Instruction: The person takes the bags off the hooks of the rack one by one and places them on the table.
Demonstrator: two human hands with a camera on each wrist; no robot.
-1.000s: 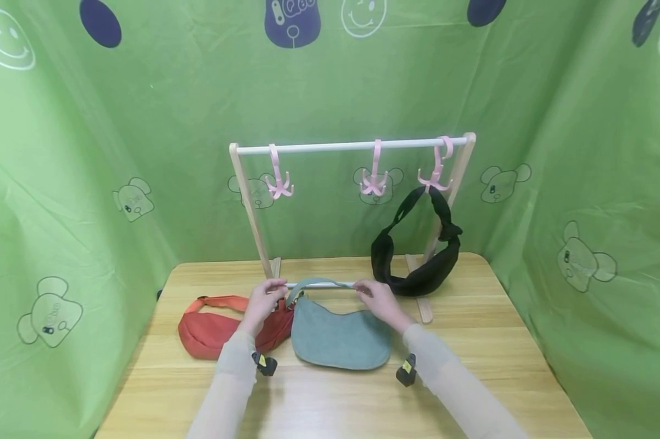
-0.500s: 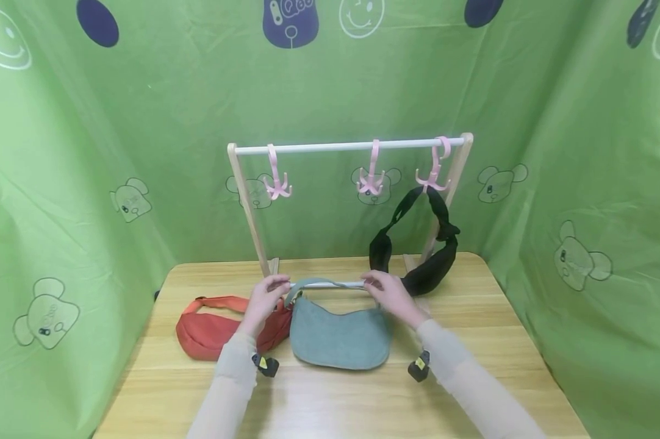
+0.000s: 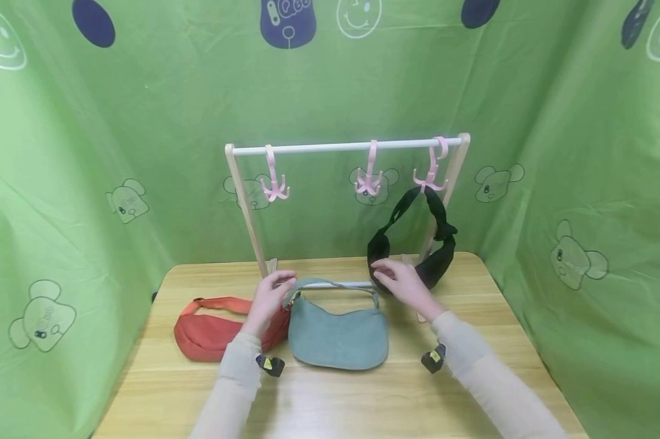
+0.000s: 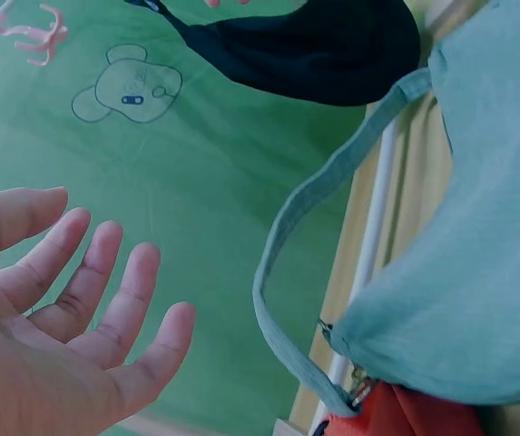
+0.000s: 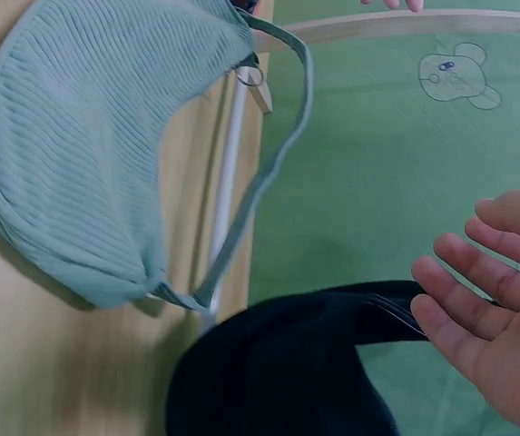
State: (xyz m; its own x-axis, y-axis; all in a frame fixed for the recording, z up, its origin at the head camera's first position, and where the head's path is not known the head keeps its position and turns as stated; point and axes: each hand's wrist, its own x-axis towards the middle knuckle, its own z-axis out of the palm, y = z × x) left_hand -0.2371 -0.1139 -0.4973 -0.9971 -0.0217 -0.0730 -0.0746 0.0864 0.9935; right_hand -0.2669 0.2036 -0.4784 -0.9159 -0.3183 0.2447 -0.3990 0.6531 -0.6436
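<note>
Drawing away: right hand has moved off the strap towards the black bag, contact unclear; left hand hovers by the strap's other end. Both empty, fingers loose, so the teal shoulder bag lies unheld on the wood-grain table. Ribbed fabric, crescent body, strap arched; red bag alongside.

Only illegible lettering on green curtain

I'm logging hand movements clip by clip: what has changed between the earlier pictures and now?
The right grip came off the strap of the blue bag and moved right, now overlapping the black bag in the head view. The left grip shifted slightly right. Unmoved: the bags, including the red bag, and the rack.
</note>
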